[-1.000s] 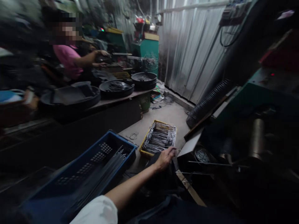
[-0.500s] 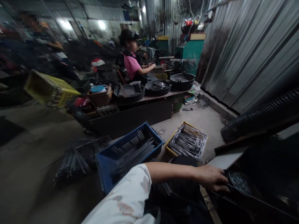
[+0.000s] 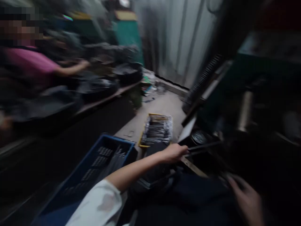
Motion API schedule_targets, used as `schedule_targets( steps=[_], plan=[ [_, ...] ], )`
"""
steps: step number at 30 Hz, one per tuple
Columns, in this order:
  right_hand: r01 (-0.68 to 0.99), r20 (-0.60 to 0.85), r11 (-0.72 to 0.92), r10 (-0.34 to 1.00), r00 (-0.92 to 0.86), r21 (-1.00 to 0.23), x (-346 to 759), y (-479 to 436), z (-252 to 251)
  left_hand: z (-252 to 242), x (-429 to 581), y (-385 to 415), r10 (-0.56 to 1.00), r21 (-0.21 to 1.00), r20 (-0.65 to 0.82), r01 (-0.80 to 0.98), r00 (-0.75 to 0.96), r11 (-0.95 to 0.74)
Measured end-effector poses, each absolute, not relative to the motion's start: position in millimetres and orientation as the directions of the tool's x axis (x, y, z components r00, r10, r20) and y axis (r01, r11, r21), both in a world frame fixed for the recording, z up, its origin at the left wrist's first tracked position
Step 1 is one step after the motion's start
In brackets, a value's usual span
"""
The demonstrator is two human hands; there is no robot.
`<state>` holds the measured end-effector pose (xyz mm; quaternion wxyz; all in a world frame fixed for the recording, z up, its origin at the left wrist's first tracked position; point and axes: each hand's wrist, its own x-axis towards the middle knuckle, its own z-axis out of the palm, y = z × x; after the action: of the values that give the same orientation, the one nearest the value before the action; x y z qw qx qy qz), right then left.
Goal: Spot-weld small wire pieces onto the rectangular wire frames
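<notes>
My left hand point(image 3: 175, 153) reaches forward from a stained white sleeve, its fingers closed at one end of a thin dark metal strip point(image 3: 204, 146) that runs right toward the dark bench. Just beyond it, a round dark bowl point(image 3: 198, 137) holds small shiny pieces. My right hand point(image 3: 246, 196) is low at the right, smeared by motion, with thumb and fingers pointing up-left; whether it holds anything is unclear. Left of my forearm, a blue crate point(image 3: 103, 136) contains long dark metal strips point(image 3: 116, 160). A yellow crate point(image 3: 144, 133) with many thin metal pieces lies ahead.
Dark fabric point(image 3: 195, 197) covers my lap. A person in a pink top point(image 3: 35, 62) works across a long bench point(image 3: 105, 100) with dark pans point(image 3: 128, 73). A ribbed black hose point(image 3: 207, 73) and dark machinery stand at the right, near a corrugated metal wall point(image 3: 174, 40).
The view has swung right, so the crates and the person shift left. My right hand has come into view. The strip at my left hand now shows more clearly.
</notes>
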<state>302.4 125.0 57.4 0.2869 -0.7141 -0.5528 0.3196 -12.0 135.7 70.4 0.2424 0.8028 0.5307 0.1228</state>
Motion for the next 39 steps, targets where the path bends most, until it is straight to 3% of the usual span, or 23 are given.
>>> schedule_targets(
  steps=[3,5,8,11,17,24,39],
  plan=[
    [0.086,-0.262,-0.26,0.965,-0.005,-0.962,251.8,124.2,45.8,48.7,-7.9,132.8,0.935,0.49,-0.058,0.826,0.35,-0.278],
    [-0.179,-0.26,-0.268,0.963,-0.065,-0.947,221.5,138.0,31.0,35.4,-1.2,133.0,0.942,0.472,-0.047,0.839,0.332,-0.272],
    [-0.407,-0.295,-0.29,0.954,-0.053,-0.866,189.8,150.0,18.3,25.2,11.6,130.1,0.951,0.425,-0.024,0.864,0.309,-0.27],
    [-0.529,-0.298,-0.272,0.954,-0.038,-0.804,174.6,151.3,21.2,22.8,23.1,131.3,0.955,0.372,0.005,0.886,0.296,-0.277],
    [-0.53,-0.221,-0.16,0.974,0.055,-0.833,178.7,163.7,31.7,24.1,39.0,151.5,0.955,0.299,0.033,0.908,0.296,-0.292],
    [-0.53,-0.229,-0.127,0.964,0.131,-0.838,191.4,176.7,31.4,27.1,59.4,169.4,0.954,0.251,0.018,0.923,0.298,-0.293],
    [-0.468,-0.152,-0.002,0.947,0.282,-0.884,206.6,200.6,28.9,23.9,88.0,196.8,0.953,0.286,0.05,0.91,0.3,-0.302]
  ],
)
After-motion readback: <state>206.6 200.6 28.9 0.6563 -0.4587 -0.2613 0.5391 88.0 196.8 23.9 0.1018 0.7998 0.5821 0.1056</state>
